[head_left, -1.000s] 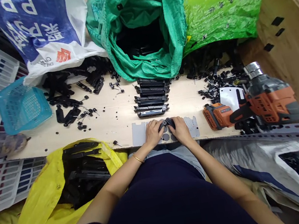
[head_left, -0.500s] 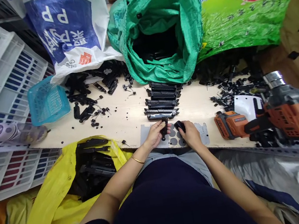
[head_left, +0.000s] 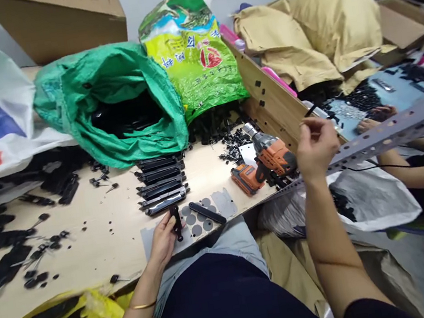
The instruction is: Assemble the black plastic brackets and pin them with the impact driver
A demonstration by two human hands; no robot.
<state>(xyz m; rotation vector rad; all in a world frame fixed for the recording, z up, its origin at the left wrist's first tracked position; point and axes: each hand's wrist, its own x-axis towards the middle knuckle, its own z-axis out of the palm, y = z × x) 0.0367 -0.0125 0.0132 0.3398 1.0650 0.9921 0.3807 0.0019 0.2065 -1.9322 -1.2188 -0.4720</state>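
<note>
My left hand point(head_left: 164, 240) is closed around a short black plastic part point(head_left: 176, 223) with rounded ends, held upright over the grey sheet. Beside it a long black bar point(head_left: 207, 213) lies slantwise on the grey sheet point(head_left: 224, 203), which bears dark round spots. My right hand point(head_left: 317, 146) is raised near the wooden divider, to the right of the orange cordless power tool point(head_left: 273, 155). Its fingers are curled together; a small dark strip shows just above them, and I cannot tell whether they hold it. Several black bars point(head_left: 162, 185) lie stacked in a row ahead of my left hand.
A green sack point(head_left: 164, 102) stands open at the back. Small black-headed pins point(head_left: 44, 248) and black parts litter the left side. A wooden board point(head_left: 267, 103) and a perforated metal rail point(head_left: 383, 130) border the right. Beyond it are another person's hands point(head_left: 377, 118).
The view has swung right. My right hand has let go of the black bar, which lies on the sheet, and has risen far to the right. My left hand keeps its black part.
</note>
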